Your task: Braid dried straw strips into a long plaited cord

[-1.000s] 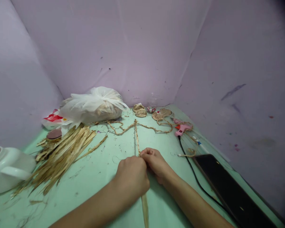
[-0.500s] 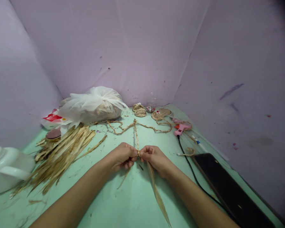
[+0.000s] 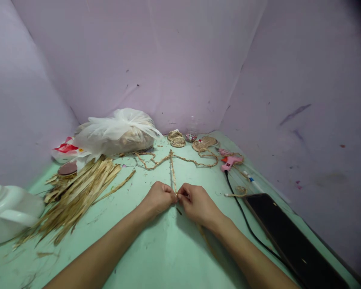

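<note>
A braided cord of dried plant fibre point(image 3: 173, 172) runs from the middle of the table toward me. My left hand point(image 3: 161, 197) pinches its near end from the left. My right hand point(image 3: 195, 200) meets it there from the right, its fingertips closed at the same spot. From under my right hand a loose dry strip point(image 3: 209, 243) trails down beside my forearm, partly hidden. At the far end, the cord joins a longer twisted rope point(image 3: 195, 163) that spreads out to both sides. What the fingertips cover is hidden.
To the left lie a pile of dry strips point(image 3: 78, 196) and a white plastic jug point(image 3: 13, 214). Behind them sits a white plastic bag point(image 3: 120, 134). On the right are a pink glue gun point(image 3: 231, 161) with its black cable point(image 3: 243, 216) and a dark flat slab point(image 3: 291, 237). Coiled pieces point(image 3: 177, 141) stand at the back.
My hands have turned at the cord's end, knuckles more upward. The loose strip has swung right under my right forearm, and the short strip below my left hand is out of sight.
</note>
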The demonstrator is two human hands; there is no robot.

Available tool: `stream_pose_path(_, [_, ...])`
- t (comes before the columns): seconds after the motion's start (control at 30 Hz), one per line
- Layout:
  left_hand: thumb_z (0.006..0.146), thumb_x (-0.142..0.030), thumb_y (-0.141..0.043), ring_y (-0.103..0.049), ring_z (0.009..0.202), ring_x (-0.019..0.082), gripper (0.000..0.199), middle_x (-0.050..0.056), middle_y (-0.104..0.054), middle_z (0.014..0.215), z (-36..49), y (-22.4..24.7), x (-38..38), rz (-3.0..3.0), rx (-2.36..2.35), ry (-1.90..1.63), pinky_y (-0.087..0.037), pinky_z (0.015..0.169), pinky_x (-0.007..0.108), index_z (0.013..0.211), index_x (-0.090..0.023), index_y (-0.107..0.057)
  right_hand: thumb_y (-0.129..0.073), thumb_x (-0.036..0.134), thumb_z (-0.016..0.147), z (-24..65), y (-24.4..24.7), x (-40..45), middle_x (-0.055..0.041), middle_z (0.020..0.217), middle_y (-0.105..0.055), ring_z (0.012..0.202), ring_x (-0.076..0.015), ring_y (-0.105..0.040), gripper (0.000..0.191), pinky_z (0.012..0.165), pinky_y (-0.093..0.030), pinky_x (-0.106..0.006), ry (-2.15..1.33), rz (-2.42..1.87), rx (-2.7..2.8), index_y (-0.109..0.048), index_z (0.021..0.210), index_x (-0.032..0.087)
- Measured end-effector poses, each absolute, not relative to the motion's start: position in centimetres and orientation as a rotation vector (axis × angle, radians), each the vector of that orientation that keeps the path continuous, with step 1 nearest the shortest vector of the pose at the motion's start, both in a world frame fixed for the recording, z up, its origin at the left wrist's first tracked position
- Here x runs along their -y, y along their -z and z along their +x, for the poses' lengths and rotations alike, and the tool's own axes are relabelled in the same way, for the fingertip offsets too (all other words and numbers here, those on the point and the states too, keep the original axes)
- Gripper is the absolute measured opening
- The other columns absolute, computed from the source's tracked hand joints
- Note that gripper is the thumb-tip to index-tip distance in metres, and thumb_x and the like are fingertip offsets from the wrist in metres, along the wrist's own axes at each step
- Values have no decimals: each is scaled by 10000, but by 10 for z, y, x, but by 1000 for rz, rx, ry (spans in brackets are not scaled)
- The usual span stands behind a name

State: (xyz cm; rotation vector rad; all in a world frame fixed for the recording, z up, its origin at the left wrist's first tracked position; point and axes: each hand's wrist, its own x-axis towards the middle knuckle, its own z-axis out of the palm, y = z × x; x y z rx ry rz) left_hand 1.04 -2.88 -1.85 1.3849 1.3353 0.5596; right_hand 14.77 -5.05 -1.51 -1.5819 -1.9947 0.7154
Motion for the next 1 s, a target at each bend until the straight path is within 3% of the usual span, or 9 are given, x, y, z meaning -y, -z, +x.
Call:
stream_pose_path(0.33, [502,-134,-469,-220,368,46,53,-60,-302,342,13,15,31,1350,-1387,-551,-150,381,210,460,-133,-502,-500,223,627,152,14,47,-24,524,-592,465,-112,-470,130,429,-279,-214,-961,-1705,1811,-608,587,162])
stream_pose_path(0.57, [507,-148,-451,-150,323,33,151,-76,-220,336,12,11,34,1188,-1371,-512,-71,347,216,415,-177,-333,-491,168,607,134,11,62,-32,529,-609,459,-118,-472,141,449,-261,-231,-746,-1691,1940,-625,569,184])
stream_pose_path(0.77, [496,-151,-476,-181,298,28,60,-74,-273,315,7,2,32,1174,-1287,-450,-85,339,199,455,-154,-432,-489,150,615,137,6,66,-12,501,-585,448,-107,-439,165,448,-245,-230,-778,-1579,2059,-631,544,195])
stream_pose_path(1.0, [497,-144,-490,-206,298,26,36,-72,-315,337,6,-1,30,1165,-1242,-450,-102,343,189,486,-145,-456,-517,315,670,155,6,45,-12,544,-557,493,-102,-450,189,469,-309,-214,-1022,-1579,1563,-590,620,148])
